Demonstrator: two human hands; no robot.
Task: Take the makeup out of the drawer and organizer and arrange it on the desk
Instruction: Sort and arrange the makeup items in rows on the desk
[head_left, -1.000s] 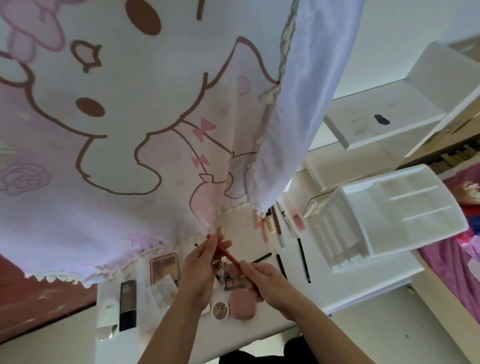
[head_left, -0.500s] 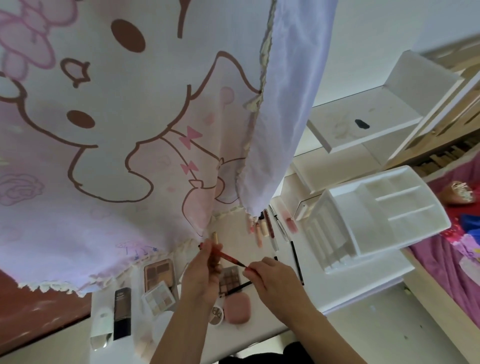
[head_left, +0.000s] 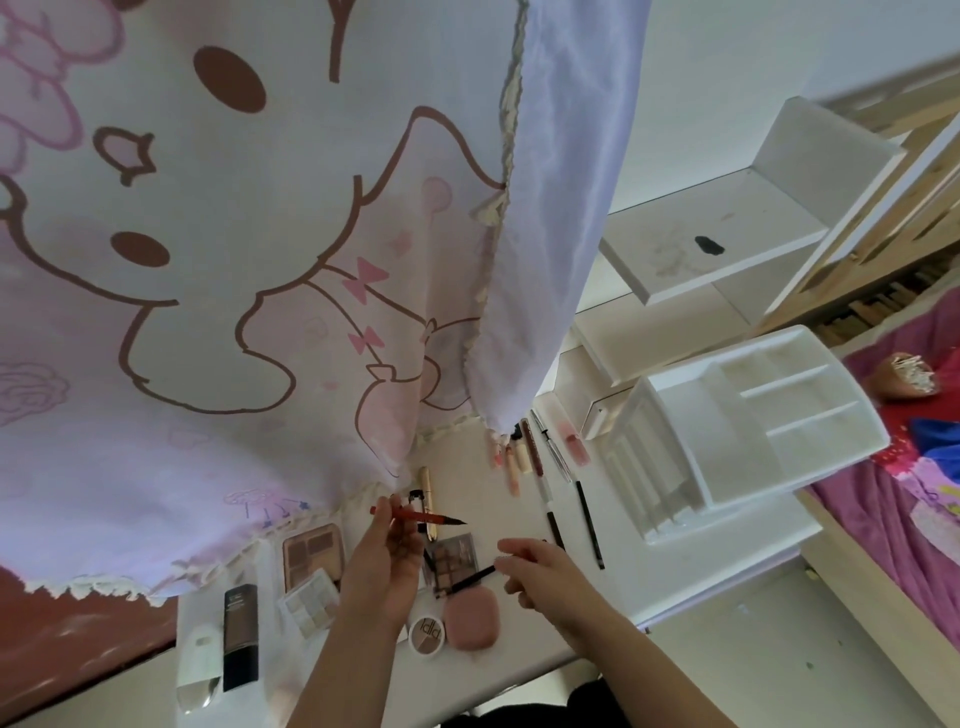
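Above the table's (head_left: 483, 499) front edge, the left hand (head_left: 387, 551) pinches a red eyeliner pen (head_left: 415, 515), tip bared, and to its right the right hand's (head_left: 540, 571) fingers (head_left: 514, 546) pinch what seems its black cap (head_left: 472, 578), best slid on straight, sparing the brush tip.

The organizer (head_left: 691, 415) is smooth white plastic, the curtain (head_left: 260, 322) thin printed cloth.
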